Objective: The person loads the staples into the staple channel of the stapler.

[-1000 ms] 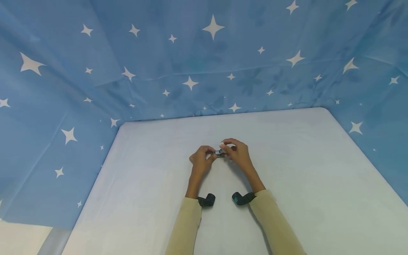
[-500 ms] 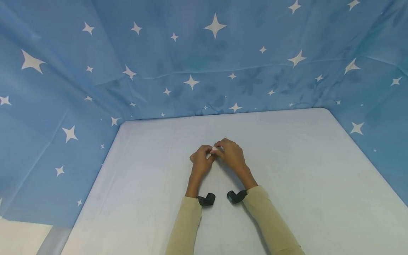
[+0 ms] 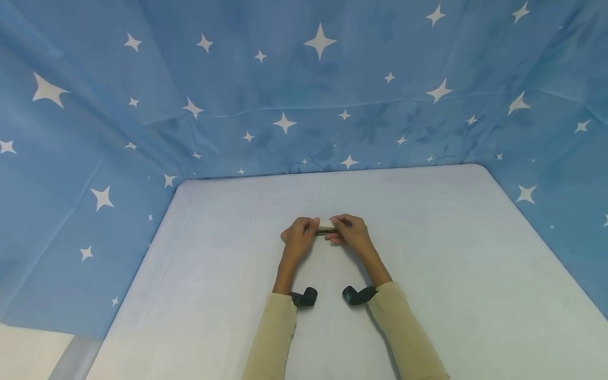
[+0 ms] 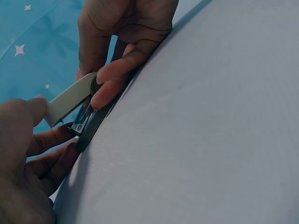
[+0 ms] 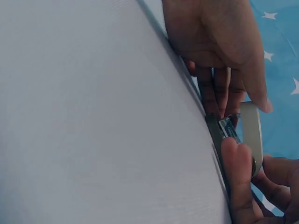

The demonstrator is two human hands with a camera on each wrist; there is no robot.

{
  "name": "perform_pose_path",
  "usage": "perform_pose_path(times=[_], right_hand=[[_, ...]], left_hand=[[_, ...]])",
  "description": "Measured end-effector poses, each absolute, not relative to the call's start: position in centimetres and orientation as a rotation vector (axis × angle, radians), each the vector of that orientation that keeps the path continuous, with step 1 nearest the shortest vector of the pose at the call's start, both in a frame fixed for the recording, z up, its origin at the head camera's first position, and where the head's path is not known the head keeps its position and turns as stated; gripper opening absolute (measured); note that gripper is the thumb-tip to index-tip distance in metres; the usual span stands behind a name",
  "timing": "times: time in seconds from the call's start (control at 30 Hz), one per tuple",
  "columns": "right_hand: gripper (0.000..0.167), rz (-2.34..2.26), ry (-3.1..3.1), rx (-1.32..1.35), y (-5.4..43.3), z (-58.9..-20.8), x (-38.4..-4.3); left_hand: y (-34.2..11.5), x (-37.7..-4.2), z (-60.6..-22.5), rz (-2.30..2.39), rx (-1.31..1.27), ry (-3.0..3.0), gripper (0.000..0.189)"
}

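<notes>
A small stapler (image 3: 325, 224) with a cream top and a dark green base is between both hands, close to the white surface. Its cream cover (image 4: 70, 100) is tilted up from the base, baring the metal staple magazine (image 4: 83, 119). My left hand (image 3: 298, 237) holds the front end, thumb on the cover's tip and fingers by the base. At the hinge end, my right hand (image 3: 355, 232) pinches the stapler, with some fingers extended along its near side. In the right wrist view, right fingertips (image 5: 237, 151) partly hide the magazine.
A white-covered table (image 3: 451, 253) spreads around the hands. Blue star-printed cloth (image 3: 304, 79) hangs behind and at both sides. Dark wrist cameras (image 3: 304, 297) sit on both wrists, facing inward.
My right hand moved left over the stapler, then back right to its hinge end. The left thumb has come up onto the cream cover, which now spans between the hands.
</notes>
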State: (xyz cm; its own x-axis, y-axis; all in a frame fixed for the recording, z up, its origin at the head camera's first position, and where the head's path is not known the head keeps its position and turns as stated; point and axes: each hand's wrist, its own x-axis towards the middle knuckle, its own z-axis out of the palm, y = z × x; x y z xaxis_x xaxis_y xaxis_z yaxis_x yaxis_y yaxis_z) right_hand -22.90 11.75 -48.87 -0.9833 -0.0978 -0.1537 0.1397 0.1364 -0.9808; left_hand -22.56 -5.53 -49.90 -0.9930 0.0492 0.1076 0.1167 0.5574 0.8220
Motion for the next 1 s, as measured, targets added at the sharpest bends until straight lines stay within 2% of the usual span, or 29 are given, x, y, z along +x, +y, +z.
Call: perform_pose_path(times=[0.27, 0.63, 1.0], right_hand=[[0.040, -2.000, 2.081, 0.171, 11.85, -48.83, -23.16], [0.034, -1.984, 2.140, 0.190, 11.61, -48.57, -23.17], [0.037, -1.998, 2.124, 0.177, 11.68, -48.84, -23.27]], left_hand=[[-5.28, -22.54, -49.97, -1.425, -0.086, -2.694, 0.038], [-5.13, -22.71, -49.59, -1.417, -0.035, -2.717, 0.038], [-4.90, -22.79, -49.47, -1.409, -0.028, -2.688, 0.031]])
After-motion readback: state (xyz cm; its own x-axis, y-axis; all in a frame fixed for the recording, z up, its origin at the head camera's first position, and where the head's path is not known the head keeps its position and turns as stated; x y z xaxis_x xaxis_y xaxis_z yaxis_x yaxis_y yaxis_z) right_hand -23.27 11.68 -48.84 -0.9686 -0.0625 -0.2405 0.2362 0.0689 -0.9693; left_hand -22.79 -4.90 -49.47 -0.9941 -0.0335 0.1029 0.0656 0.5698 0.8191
